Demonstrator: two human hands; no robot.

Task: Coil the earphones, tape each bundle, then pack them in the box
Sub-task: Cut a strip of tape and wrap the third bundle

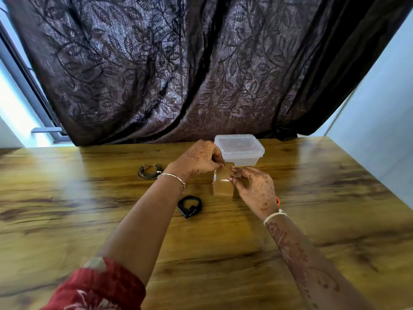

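Note:
A roll of brown tape (222, 185) stands on edge on the wooden table, just in front of the clear plastic box (240, 153), whose lid is on. My left hand (200, 158) pinches something small at the top of the roll, likely the tape's end. My right hand (254, 186) grips the roll from the right, fingers curled on its face. A black coiled earphone bundle (190, 206) lies on the table below the hands. A second coiled bundle, grey-green (149, 171), lies to the left beside my left wrist.
The wooden table (312, 220) stretches wide around the hands. A dark leaf-patterned curtain (178, 74) hangs behind its far edge. A pale wall (384, 130) runs along the right side.

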